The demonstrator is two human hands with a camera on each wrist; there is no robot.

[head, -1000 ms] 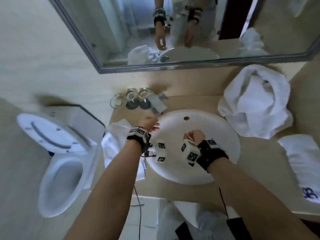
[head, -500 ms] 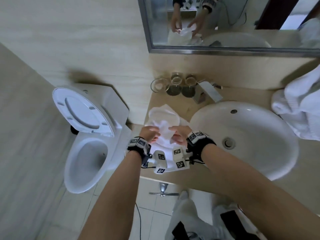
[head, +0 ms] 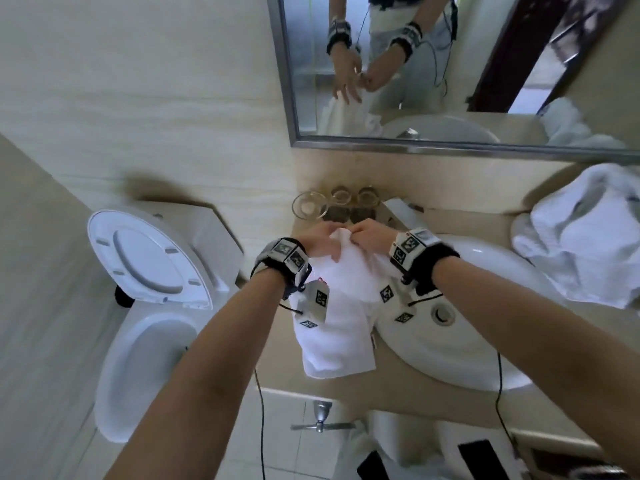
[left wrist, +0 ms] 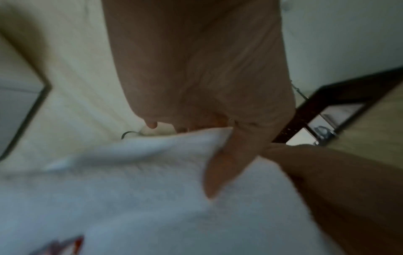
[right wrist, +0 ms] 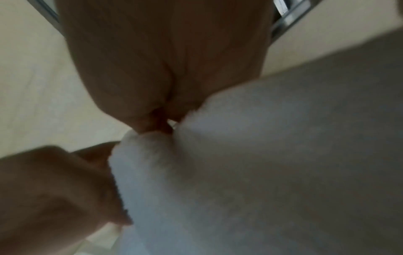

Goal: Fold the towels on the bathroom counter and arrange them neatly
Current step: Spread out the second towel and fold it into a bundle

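Observation:
A small white towel (head: 341, 323) hangs from both my hands over the counter (head: 346, 386), left of the sink. My left hand (head: 325, 245) holds its top edge, thumb (left wrist: 226, 163) in front and fingers behind the cloth. My right hand (head: 363, 234) pinches the same top edge just beside it, and the pinch (right wrist: 157, 124) shows close up. The towel (left wrist: 130, 189) has a red embroidered mark near its lower left. A large crumpled white towel (head: 581, 261) lies on the counter at the far right.
The white sink (head: 485, 348) fills the counter's middle. Three glasses (head: 310, 206) and a tap (head: 398, 211) stand against the back wall under the mirror (head: 433, 64). An open toilet (head: 149, 341) stands to the left, below the counter.
My hands left the sink, went to the small towel on its left, took hold of it and lifted its top edge. My head turned left, so the big towel slid to the right.

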